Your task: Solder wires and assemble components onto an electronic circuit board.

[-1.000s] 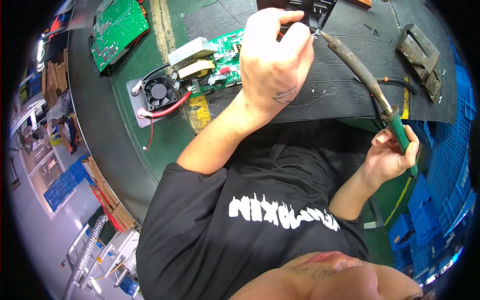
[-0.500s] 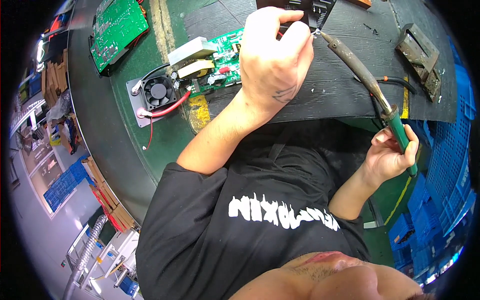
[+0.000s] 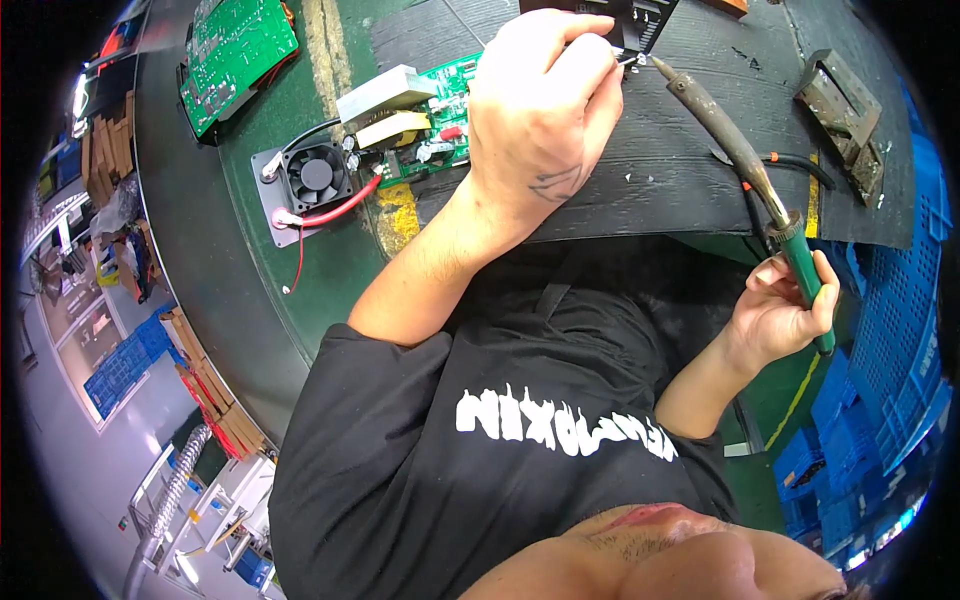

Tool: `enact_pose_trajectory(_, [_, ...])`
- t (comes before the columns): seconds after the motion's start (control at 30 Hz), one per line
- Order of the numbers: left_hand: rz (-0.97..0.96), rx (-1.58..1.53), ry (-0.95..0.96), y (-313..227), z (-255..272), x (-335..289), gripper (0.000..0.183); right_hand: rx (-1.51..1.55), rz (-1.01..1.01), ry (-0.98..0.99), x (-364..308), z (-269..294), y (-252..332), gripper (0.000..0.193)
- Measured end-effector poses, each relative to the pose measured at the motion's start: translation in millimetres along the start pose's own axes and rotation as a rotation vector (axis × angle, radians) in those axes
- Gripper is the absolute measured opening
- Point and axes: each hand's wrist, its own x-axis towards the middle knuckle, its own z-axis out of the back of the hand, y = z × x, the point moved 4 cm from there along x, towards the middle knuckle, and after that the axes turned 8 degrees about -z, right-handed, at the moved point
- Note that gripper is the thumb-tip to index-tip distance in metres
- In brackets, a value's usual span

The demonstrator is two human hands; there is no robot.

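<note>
My left hand (image 3: pixel 545 115) is closed in a pinch beside the black slotted casing (image 3: pixel 640 25) at the top. From its fingertips a thin wire (image 3: pixel 629 61) sticks out, its end pale. My right hand (image 3: pixel 785 310) is wrapped round the green handle of a soldering iron (image 3: pixel 735 145). The iron's tip points up and left, just right of the wire end, with a small gap between them. Left of my left hand lies a green circuit board (image 3: pixel 455 80), partly hidden by that hand. A small black fan (image 3: pixel 318 177) on a grey plate sits beside the board.
Another green circuit board (image 3: pixel 240 60) lies at the far left. A metal iron stand (image 3: pixel 840 120) is on the black mat (image 3: pixel 690 200) at the right. Black cables (image 3: pixel 800 165) run near the iron. Blue crates (image 3: pixel 890 320) are stacked beyond the bench's right side.
My left hand has drawn slightly left. The iron's tip has shifted a little to the right, while my right hand stays almost in place.
</note>
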Motion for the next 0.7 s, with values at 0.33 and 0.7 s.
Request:
enact_pose_trajectory(0.33, [0.03,-0.03,0.054,2,4,2,0.018,-0.001,0.004,-0.04,0,0,1,0.044])
enact_pose_trajectory(0.7, [0.124,-0.082,0.034,3,6,0,0.019,0.044,-0.022,-0.008,2,1,-4,0.046])
